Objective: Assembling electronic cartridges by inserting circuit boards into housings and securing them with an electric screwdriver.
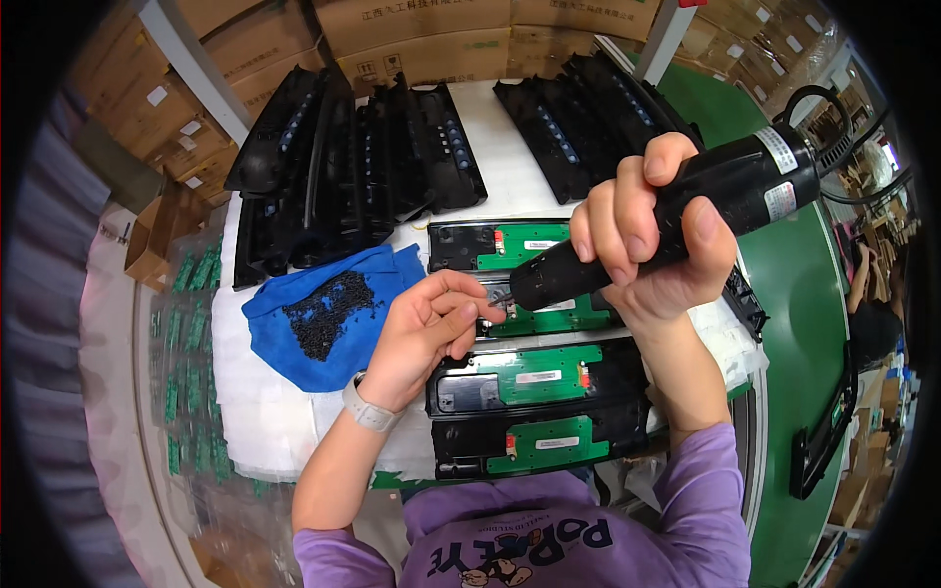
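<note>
My right hand [627, 223] grips a black electric screwdriver [735, 186], its nose tilted down to the left. My left hand [431, 323] is closed in a pinch beside the screwdriver's tip; whatever its fingers hold is too small to make out. Beneath the tip lies a black plastic panel with a green circuit board [578, 318], partly covered by my hands. Similar panels with boards lie in a column: one behind it [505, 260], and two nearer me, a green board [510, 390] and another green board [573, 431]. Left of my left hand, a blue cloth [274, 338] bears a heap of small black screws [328, 314].
Black plastic housings [338, 186] stand close together at the back left, with more housings [549, 137] at the back right. Wrapped green boards [196, 343] lie left of the white-covered table [255, 416]. Cardboard boxes [421, 64] are stacked behind. A cable [833, 147] trails from the screwdriver.
</note>
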The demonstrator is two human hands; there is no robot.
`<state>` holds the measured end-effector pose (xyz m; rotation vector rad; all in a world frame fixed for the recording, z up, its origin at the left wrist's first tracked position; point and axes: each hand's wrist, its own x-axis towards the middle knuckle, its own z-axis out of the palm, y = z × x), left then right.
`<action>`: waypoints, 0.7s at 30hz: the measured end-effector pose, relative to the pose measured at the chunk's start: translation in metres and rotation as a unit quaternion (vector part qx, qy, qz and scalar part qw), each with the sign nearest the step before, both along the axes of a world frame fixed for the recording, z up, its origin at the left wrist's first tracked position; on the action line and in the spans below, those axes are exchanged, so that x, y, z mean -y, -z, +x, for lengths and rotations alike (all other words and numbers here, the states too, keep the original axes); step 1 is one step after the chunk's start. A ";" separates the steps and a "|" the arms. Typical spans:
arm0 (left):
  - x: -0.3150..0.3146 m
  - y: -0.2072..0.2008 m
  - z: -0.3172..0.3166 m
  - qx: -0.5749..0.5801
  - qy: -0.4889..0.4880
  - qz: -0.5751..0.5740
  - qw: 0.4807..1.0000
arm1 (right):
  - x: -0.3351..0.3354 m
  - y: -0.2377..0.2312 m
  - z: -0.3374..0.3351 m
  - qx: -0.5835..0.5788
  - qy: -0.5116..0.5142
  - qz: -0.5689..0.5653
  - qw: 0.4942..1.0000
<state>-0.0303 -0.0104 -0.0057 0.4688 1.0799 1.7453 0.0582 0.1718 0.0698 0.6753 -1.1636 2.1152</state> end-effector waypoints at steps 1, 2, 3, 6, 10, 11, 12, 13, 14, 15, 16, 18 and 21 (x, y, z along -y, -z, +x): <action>0.000 -0.001 0.000 -0.008 0.013 0.002 1.000 | -0.001 0.000 0.001 0.004 0.005 -0.005 1.000; 0.000 -0.001 0.000 -0.016 0.026 0.004 1.000 | -0.001 0.001 0.001 0.004 0.007 -0.005 1.000; -0.001 -0.001 0.000 -0.015 0.027 0.003 0.999 | -0.001 0.002 0.000 0.009 0.013 0.004 1.000; -0.002 0.000 0.001 -0.011 0.040 -0.001 0.999 | 0.002 0.002 0.000 0.022 0.011 -0.008 1.000; 0.000 0.001 0.000 -0.030 0.048 -0.002 0.998 | 0.004 0.005 0.000 0.038 -0.005 -0.026 0.999; 0.000 0.002 -0.001 -0.039 0.053 -0.002 0.998 | 0.004 0.005 0.000 0.039 -0.005 -0.026 0.999; 0.000 0.001 0.000 -0.039 0.053 -0.003 0.998 | 0.004 0.005 0.000 0.046 -0.005 -0.034 0.998; 0.001 0.001 0.000 -0.049 0.057 -0.009 0.997 | 0.004 0.005 0.000 0.053 -0.006 -0.042 0.998; 0.001 0.001 0.000 -0.060 0.061 -0.016 0.996 | 0.005 0.005 0.000 0.054 -0.006 -0.042 0.998; 0.001 0.001 0.000 -0.060 0.060 -0.016 0.996 | 0.006 0.004 0.000 0.078 0.004 -0.060 0.995; 0.001 0.000 0.001 -0.076 0.062 -0.025 0.995 | 0.008 0.002 0.000 0.103 0.015 -0.077 0.992; 0.000 -0.002 0.002 -0.092 0.065 -0.033 0.993 | 0.010 0.000 0.000 0.140 0.061 -0.072 0.986; 0.000 -0.002 0.002 -0.094 0.058 -0.033 0.993 | 0.012 0.000 -0.001 0.181 0.124 -0.083 0.972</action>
